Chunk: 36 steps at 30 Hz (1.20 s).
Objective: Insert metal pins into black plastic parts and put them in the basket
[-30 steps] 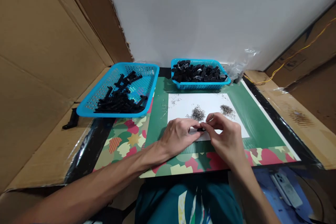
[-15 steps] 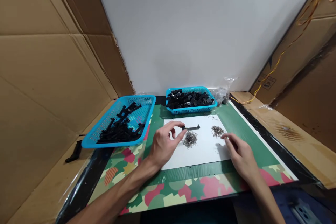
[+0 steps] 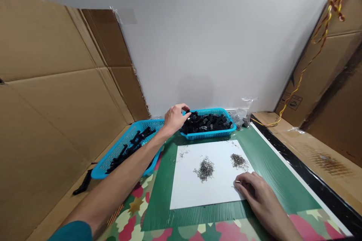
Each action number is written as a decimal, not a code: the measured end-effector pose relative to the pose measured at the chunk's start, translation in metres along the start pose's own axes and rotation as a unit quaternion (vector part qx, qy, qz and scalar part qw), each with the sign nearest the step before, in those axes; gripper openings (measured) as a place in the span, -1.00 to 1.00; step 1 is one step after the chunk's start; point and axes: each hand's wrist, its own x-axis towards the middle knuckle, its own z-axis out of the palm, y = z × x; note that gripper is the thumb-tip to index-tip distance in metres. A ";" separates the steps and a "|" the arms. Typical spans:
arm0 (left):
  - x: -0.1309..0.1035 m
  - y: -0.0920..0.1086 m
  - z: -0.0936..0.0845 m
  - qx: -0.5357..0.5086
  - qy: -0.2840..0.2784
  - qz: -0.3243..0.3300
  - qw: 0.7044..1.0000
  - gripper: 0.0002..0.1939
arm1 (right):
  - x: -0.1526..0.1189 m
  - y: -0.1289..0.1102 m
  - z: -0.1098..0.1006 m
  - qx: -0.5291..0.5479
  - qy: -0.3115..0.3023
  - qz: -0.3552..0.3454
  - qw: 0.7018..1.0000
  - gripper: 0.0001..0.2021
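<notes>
My left hand [image 3: 174, 117] is stretched over the left end of the back blue basket [image 3: 207, 134]. Its thumb and fingertips are closed around a black plastic part [image 3: 187, 112] at the pile's edge, only partly visible. Many small black and clear pieces [image 3: 210, 122] fill that basket. My right hand [image 3: 256, 192] rests low at the right edge of the white sheet [image 3: 189, 196]. Thumb and forefinger there pinch a small light metal pin [image 3: 237, 181]. Tiny metal springs or clips form one heap [image 3: 206, 169] mid-sheet and another heap [image 3: 238, 160] near the right hand.
A larger blue basket [image 3: 98, 172] with long black parts stands at the left, partly behind my forearm. One black part [image 3: 83, 184] lies outside it on cardboard. Clear plastic bags [image 3: 240, 116] sit beside the back basket. Cardboard walls [image 3: 56, 94] flank the green mat [image 3: 271, 165]; a yellow wire [image 3: 299, 79] hangs right.
My left hand has gone from above the middle heap, where it held a long black part, to the back basket. My right hand has stayed near the sheet's right edge. The view has tilted upward.
</notes>
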 end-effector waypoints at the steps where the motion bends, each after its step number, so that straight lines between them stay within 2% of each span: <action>1: 0.010 0.003 0.007 0.006 -0.004 0.005 1.000 -0.84 | 0.000 0.000 0.000 0.002 -0.004 -0.003 1.000 -0.71; 8: 0.051 0.022 0.059 0.053 -0.086 0.037 0.994 -0.75 | 0.002 -0.007 -0.004 -0.002 -0.010 -0.007 1.000 -0.80; 11: 0.062 0.023 0.070 0.063 -0.123 0.047 0.989 -0.66 | 0.003 -0.010 -0.005 -0.004 -0.017 -0.002 1.000 -0.81; 14: 0.069 0.020 0.070 0.060 -0.148 0.063 0.985 -0.66 | 0.002 -0.010 -0.006 -0.006 -0.024 -0.002 1.000 -0.81; 17: 0.066 0.012 0.059 0.050 -0.152 0.073 0.984 -0.71 | -0.001 -0.006 -0.007 0.002 -0.017 -0.011 1.000 -0.77; 20: 0.055 -0.007 0.039 0.050 -0.140 0.066 0.987 -0.68 | -0.005 -0.003 -0.009 0.025 -0.001 -0.015 1.000 -0.71; 24: 0.032 -0.055 0.003 0.078 -0.149 0.029 0.985 -0.68 | -0.008 -0.002 -0.011 0.062 0.015 -0.006 0.998 -0.69; 27: 0.010 -0.099 -0.023 0.122 -0.182 -0.016 0.976 -0.76 | -0.009 -0.001 -0.011 0.071 0.020 -0.003 0.997 -0.68; 29: -0.005 -0.123 -0.036 0.149 -0.208 -0.041 0.966 -0.71 | -0.008 0.002 -0.010 0.065 0.024 0.002 0.998 -0.68; 32: -0.024 -0.147 -0.046 0.188 -0.235 -0.071 0.951 -0.67 | -0.008 0.003 -0.009 0.057 0.031 0.008 0.998 -0.66; 36: -0.038 -0.158 -0.043 0.223 -0.253 -0.085 0.937 -0.64 | -0.007 -0.001 -0.010 0.056 0.027 0.011 0.998 -0.62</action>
